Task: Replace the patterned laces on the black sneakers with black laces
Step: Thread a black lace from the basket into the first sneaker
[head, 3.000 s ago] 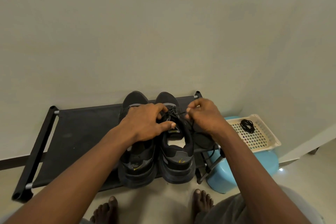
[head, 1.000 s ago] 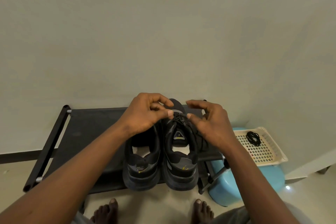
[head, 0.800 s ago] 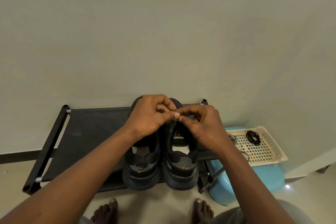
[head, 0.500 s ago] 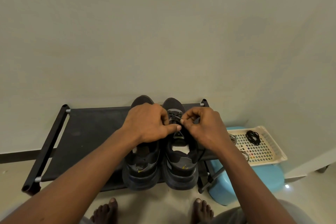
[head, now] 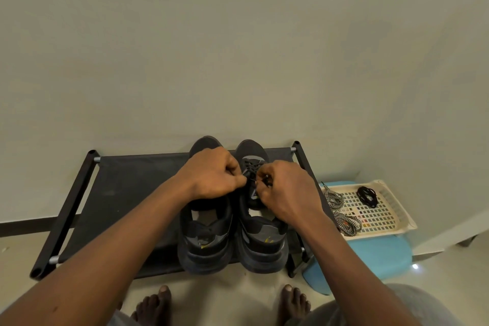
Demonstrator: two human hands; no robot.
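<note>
While both hands meet at frame centre, the pair of black mesh sneakers (head: 206, 238) sits on the top shelf of a low black fabric-and-tube shoe rack (head: 127, 193), side by side and touching, toes toward the pale wall (head: 238, 47), heels toward the bottom edge. Left hand (head: 214, 174) is fisted above the tongue area of the frame-left sneaker, fingers curled tight. Its thumb and forefinger pinch a strand of thin black round lace (head: 251, 167) threaded through the upper eyelets of the frame-right sneaker. Right hand (head: 285, 193) sits over that sneaker's tongue, fingers curled in, pinching the other strand of the same lace; a short bit shows at the fingertips. The strand between the two hands looks taut. Can't tell if a knot is formed, the fingers cover it. Frame-left sneaker's lacing is hidden under the left hand. Right of the rack, a cream perforated plastic tray (head: 381, 214) rests on a light blue plastic stool (head: 370, 254). In the tray: two bundles of black-and-white patterned laces (head: 334, 200) at its left side, one nearer the wall, one nearer the bottom edge. A coiled black lace (head: 366, 196) lies near the far rim, apart from them. Two bare feet (head: 156, 304) stand on the pale floor (head: 238, 288) just below the rack, at bottom centre.
</note>
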